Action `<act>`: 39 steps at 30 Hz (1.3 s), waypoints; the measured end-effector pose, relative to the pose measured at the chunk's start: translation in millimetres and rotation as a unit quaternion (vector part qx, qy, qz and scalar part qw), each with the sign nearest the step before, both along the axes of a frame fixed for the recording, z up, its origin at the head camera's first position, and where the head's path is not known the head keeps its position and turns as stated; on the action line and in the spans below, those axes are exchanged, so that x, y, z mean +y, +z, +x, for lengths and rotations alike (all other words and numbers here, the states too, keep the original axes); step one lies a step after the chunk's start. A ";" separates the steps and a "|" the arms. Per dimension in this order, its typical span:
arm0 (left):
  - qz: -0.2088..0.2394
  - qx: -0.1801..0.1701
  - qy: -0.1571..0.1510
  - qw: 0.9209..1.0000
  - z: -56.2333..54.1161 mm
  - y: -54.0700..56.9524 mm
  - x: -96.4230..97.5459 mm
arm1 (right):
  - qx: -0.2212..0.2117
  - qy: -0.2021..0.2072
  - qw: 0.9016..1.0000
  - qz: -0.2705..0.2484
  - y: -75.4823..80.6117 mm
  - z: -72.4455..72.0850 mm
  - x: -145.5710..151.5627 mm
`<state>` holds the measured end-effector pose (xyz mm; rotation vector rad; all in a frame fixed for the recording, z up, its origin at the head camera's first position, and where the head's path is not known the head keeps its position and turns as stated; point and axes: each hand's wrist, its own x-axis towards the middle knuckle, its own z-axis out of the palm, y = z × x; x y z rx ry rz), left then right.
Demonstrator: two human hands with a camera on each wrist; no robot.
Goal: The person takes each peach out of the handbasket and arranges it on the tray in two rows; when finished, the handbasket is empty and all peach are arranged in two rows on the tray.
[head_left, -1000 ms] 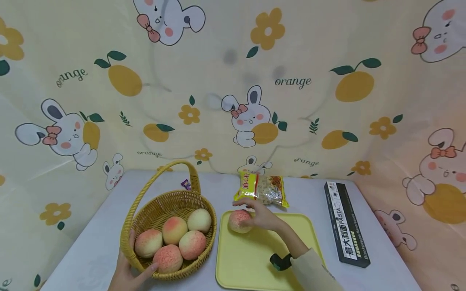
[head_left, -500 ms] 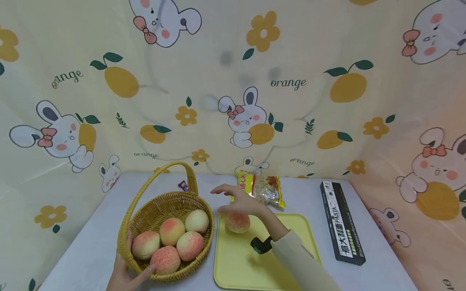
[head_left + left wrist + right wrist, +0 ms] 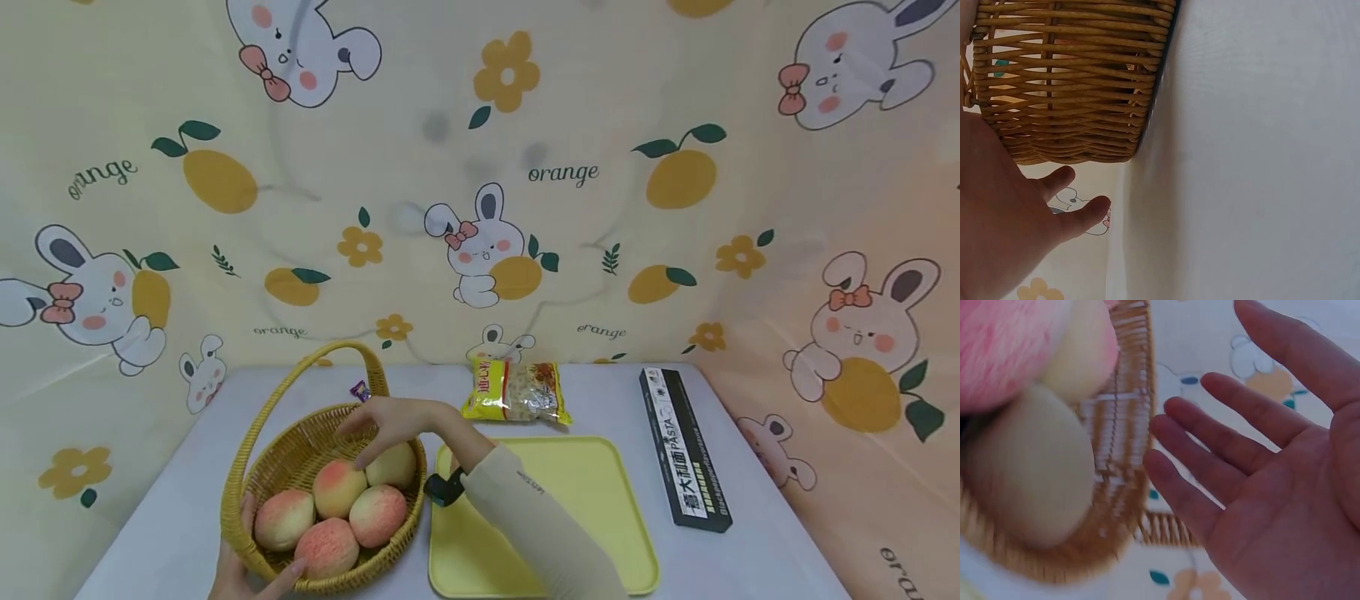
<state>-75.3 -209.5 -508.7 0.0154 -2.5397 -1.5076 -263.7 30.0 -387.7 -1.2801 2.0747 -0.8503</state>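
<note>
Several pink-and-cream peaches (image 3: 326, 546) lie in a wicker basket (image 3: 296, 454) with a tall arched handle. My left hand (image 3: 238, 575) holds the basket's near left side, thumb over the rim. In the left wrist view, two fingers of the left hand (image 3: 1007, 219) stick out past the woven wall. My right hand (image 3: 397, 418) hovers over the far part of the basket, fingers spread, close above the peaches. Nothing is in the palm of the right hand (image 3: 1266, 469) in the right wrist view. A pale peach (image 3: 1038, 469) is beside it there.
Right of the basket lies a yellow tray (image 3: 570, 517), its far left corner covered by my right forearm. Behind it rests a bag of pasta (image 3: 517, 392). A long black pasta box (image 3: 684, 450) lies at the right. A small purple wrapper (image 3: 361, 390) sits behind the basket.
My right hand has let go of a peach on the tray and swung left over the basket. That peach is now hidden behind the forearm. The left hand stays on the basket.
</note>
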 end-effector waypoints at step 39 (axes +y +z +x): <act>0.020 -0.034 -0.023 0.999 -2.8 1.8 -7.3 | -0.063 0.032 0.992 0.105 -34.5 -15.2 -61.5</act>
